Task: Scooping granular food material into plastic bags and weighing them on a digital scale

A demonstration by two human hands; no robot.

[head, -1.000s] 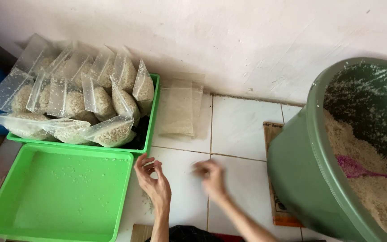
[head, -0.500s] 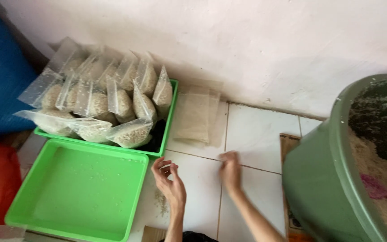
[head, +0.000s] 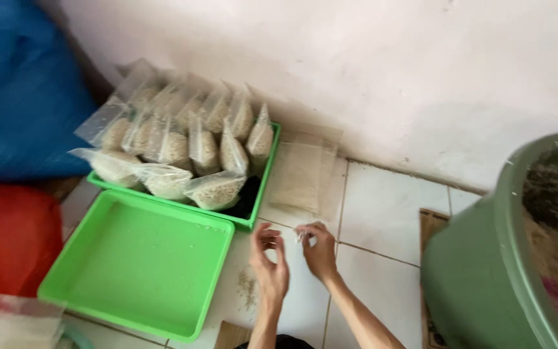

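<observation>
My left hand (head: 270,264) and my right hand (head: 320,251) are raised close together over the white floor tiles, just right of an empty green tray (head: 143,258). The right hand's fingertips pinch a small thin clear plastic piece (head: 301,235), which is blurred. The left hand's fingers are curled and apart, a little short of that piece. Beyond the hands a stack of empty clear bags (head: 301,171) leans at the foot of the wall. A second green tray (head: 264,178) at the back holds several clear bags filled with pale grain (head: 217,187).
A large green tub (head: 485,278) with pale grain inside stands at the right on a piece of cardboard (head: 431,226). A blue sack (head: 14,97) and a red one (head: 8,245) lie at the left. Some grain (head: 247,287) is spilled on the tile.
The view has swung left, so the tub has slid to the right edge. My two hands have drawn closer together, and the right fingertips now pinch the clear piece.
</observation>
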